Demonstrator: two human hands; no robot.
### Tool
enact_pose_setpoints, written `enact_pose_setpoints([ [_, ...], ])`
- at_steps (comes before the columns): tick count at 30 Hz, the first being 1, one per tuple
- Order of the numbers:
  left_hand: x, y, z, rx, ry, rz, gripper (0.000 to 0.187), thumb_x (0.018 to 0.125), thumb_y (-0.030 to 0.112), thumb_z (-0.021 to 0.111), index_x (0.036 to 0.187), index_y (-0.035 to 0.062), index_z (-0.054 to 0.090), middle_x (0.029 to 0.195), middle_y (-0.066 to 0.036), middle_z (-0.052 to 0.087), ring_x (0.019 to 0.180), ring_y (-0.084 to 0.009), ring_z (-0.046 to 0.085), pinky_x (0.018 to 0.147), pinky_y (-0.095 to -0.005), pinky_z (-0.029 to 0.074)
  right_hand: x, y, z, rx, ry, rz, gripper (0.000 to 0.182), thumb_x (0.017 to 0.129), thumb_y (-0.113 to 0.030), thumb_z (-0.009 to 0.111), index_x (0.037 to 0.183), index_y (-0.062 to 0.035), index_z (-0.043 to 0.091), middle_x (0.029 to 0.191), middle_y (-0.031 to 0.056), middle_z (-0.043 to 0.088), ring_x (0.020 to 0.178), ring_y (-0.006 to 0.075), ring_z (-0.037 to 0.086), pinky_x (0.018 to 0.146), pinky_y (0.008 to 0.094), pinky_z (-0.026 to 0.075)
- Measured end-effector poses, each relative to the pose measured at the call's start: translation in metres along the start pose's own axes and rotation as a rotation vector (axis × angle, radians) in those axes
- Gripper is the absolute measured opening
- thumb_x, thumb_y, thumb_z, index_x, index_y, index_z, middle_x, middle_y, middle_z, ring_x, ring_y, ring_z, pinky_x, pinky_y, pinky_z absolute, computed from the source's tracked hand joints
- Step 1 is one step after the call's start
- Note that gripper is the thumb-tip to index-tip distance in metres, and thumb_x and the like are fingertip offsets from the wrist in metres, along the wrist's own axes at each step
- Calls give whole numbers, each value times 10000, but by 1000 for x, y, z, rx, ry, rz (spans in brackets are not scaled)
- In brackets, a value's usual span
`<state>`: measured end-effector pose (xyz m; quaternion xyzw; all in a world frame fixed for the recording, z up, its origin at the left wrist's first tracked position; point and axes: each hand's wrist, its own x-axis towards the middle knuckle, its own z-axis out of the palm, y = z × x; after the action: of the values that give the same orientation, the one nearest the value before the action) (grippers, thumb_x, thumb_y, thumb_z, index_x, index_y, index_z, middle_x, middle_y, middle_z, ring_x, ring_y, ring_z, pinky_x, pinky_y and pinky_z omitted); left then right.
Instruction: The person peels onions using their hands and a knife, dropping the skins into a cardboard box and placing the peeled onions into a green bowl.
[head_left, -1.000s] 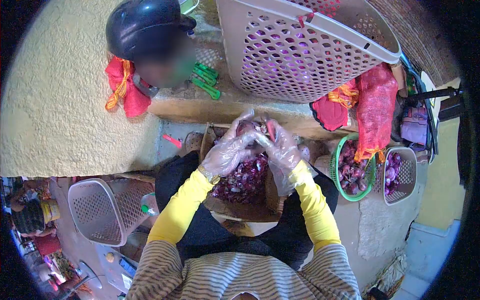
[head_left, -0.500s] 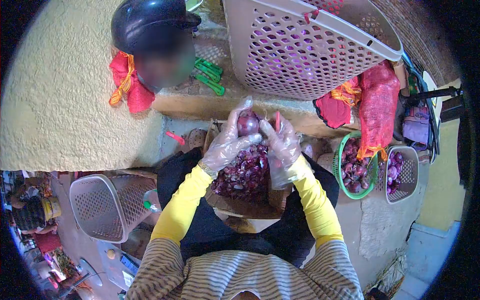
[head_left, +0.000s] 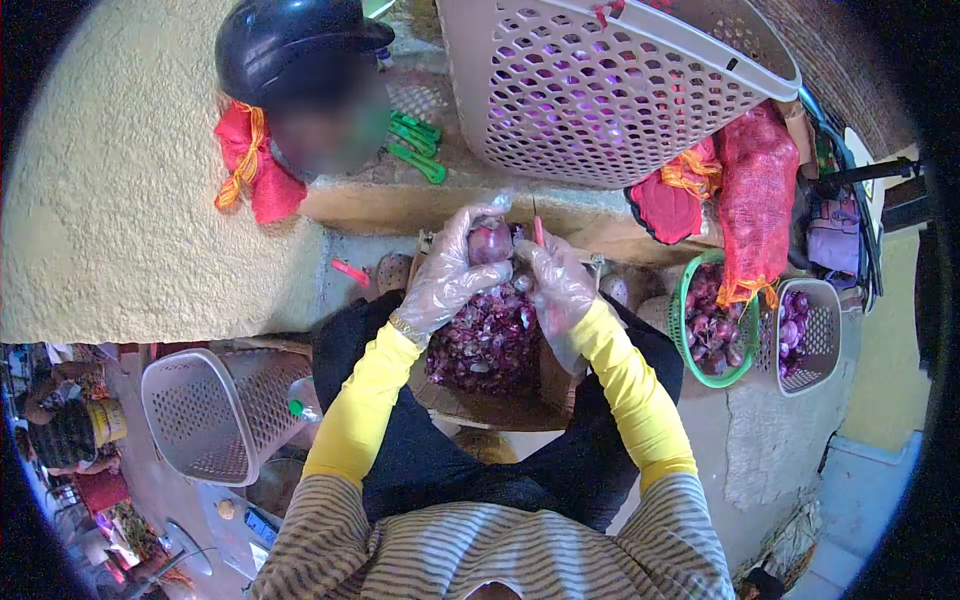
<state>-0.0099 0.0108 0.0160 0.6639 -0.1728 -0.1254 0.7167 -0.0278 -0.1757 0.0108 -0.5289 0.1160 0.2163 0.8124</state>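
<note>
A red onion point(head_left: 489, 241) is held in my left hand point(head_left: 443, 272), gloved in clear plastic, with fingers and thumb wrapped round it. Just to its right, my right hand point(head_left: 562, 284), gloved too, is closed on a small knife with a red handle point(head_left: 539, 231); its thin blade points up, away from me. Below both hands, between my knees, a box point(head_left: 555, 375) holds a heap of dark purple onion skins point(head_left: 480, 345).
A large perforated basket point(head_left: 600, 90) stands ahead, beside a red mesh sack point(head_left: 757, 200). Green point(head_left: 683, 340) and grey point(head_left: 835, 345) baskets hold onions at right. Another basket point(head_left: 200, 410) lies at left. Green-handled tools point(head_left: 413, 140) and a black helmet point(head_left: 290, 45) are ahead left.
My left hand and the onion have shifted slightly. My right hand has turned a little with the knife, whose blade now shows upright. The view has moved slightly.
</note>
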Motion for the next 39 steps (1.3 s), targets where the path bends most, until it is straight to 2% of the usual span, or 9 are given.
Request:
enact_pose_setpoints([
  [8,-5,19,1,568,121,259,638,747,-30,742,1317,83,479,1437,-117,500,1351,-229,466,1113,-359,404,10,8,-1,180,85,-88,265,987,-180,620,1224,-63,606,962,5,663,836,110,594,701,281,479],
  [10,-4,22,3,216,153,241,647,766,-22,717,1348,96,459,1388,-106,528,1316,-233,508,1089,-374,434,6,1,-10,131,78,-124,243,985,-208,625,1188,-73,626,907,-5,657,795,100,582,645,263,450],
  [12,-7,28,-5,-223,215,-82,654,804,-22,667,1399,104,428,1318,-106,565,1252,-227,559,1081,-395,449,1,-10,-16,-54,-82,22,290,966,-224,658,1209,-72,614,932,4,647,785,107,585,634,245,447],
  [17,-5,10,-15,-756,259,-44,454,954,120,592,1385,49,472,1185,-119,605,1152,-274,602,1105,-594,434,-6,0,-6,-286,-117,151,399,930,-248,739,1237,-56,571,984,11,623,905,125,570,807,301,453],
  [21,-5,-7,-18,-937,226,-46,432,983,170,586,1385,53,478,1204,-117,606,1163,-268,590,1123,-602,409,-5,4,3,-160,-117,10,400,954,-266,717,1256,-53,564,968,-2,617,886,112,559,802,292,459],
  [28,0,-24,9,-312,274,-35,390,1047,270,519,1390,86,490,1237,-96,600,1191,-210,558,1064,-390,427,-4,-4,25,83,-12,59,322,1023,-318,607,1281,-128,574,1142,-9,638,994,117,610,846,302,507],
  [30,3,-25,20,81,379,4,399,1059,305,495,1390,84,491,1263,-79,592,1191,-176,548,1075,-379,414,-3,2,37,210,100,19,450,1030,-516,499,1278,-153,593,1068,3,670,820,122,644,739,292,531],
  [33,4,-17,27,-54,334,-29,367,1063,279,489,1370,77,504,1294,-60,583,1153,-141,562,1010,-335,467,6,8,17,405,-37,51,369,1010,-366,614,1308,-152,564,1203,14,634,1090,148,596,958,380,513],
  [39,5,0,15,-490,351,-91,240,1019,93,529,1201,-4,652,1140,-59,681,1010,-141,631,973,-299,493,4,3,22,413,-48,62,399,1004,-390,614,1302,-130,561,1206,32,643,1101,169,618,974,392,524],
])
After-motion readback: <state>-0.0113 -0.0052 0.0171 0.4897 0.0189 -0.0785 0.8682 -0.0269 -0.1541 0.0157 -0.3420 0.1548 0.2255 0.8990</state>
